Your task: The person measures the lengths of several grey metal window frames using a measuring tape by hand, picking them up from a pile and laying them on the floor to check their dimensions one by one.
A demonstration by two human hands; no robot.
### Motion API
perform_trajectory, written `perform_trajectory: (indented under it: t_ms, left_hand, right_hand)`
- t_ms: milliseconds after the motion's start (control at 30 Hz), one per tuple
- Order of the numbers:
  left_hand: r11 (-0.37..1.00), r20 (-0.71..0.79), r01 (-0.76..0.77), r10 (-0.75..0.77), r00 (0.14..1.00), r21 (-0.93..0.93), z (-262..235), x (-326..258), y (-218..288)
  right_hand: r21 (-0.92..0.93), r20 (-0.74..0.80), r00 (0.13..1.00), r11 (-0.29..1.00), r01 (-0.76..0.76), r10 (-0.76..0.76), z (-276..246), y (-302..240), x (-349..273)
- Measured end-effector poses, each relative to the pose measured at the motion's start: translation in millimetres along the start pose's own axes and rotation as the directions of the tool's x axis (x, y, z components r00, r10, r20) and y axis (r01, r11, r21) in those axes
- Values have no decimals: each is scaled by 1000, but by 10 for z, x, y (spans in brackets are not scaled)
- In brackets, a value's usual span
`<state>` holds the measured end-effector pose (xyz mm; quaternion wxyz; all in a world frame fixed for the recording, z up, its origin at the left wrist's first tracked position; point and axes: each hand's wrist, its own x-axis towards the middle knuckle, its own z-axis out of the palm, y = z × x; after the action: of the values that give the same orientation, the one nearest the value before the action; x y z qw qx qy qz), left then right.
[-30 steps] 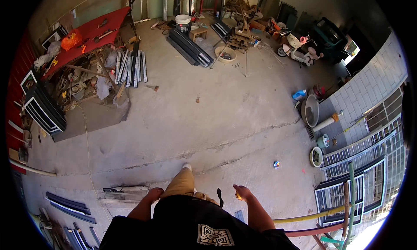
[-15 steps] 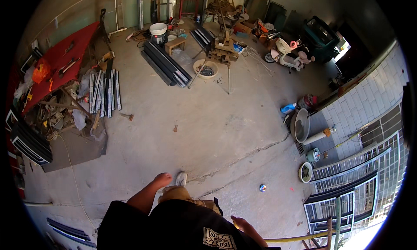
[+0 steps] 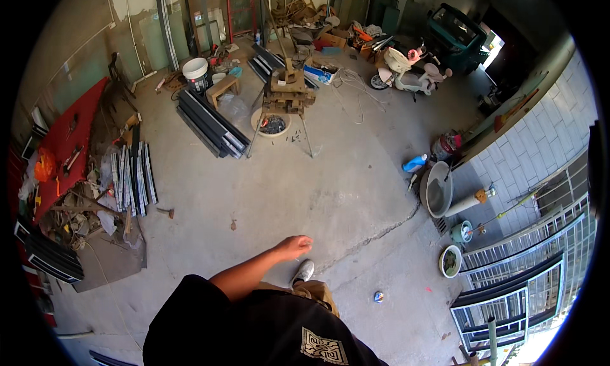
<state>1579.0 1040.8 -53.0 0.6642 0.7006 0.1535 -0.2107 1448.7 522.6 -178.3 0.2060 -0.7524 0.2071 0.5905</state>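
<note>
I stand on a bare concrete floor [image 3: 330, 194], looking down over my black shirt. My left hand [image 3: 293, 245] is swung forward over the floor, empty, with its fingers loosely extended. Just below it is my foot in a grey shoe [image 3: 304, 272]. My right hand is out of the picture. A small hammer [image 3: 166, 211] lies on the floor to the left, well away from my hand.
Dark metal profiles [image 3: 210, 126] and a bundle of silver bars [image 3: 130, 178] lie at the left, beside a red workbench [image 3: 67, 143]. A stand with stacked wood [image 3: 286, 96] is ahead. A metal basin [image 3: 437, 189], bottles and a gate [image 3: 527, 271] are on the right.
The view has moved forward across the floor. My left arm has swung forward and up, and my right hand has dropped out of view.
</note>
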Motion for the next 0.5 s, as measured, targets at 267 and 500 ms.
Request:
perform_trajectory:
  t_ms: [267, 500]
  left_hand:
    - [994, 91, 53, -44, 995, -101, -190, 1263, 770]
    - [985, 48, 101, -95, 994, -139, -843, 2853, 1308]
  right_hand:
    - [131, -40, 947, 938, 321, -318, -2438, -2938, 147]
    - [245, -188, 835, 798, 550, -518, -3425, -4861, 273]
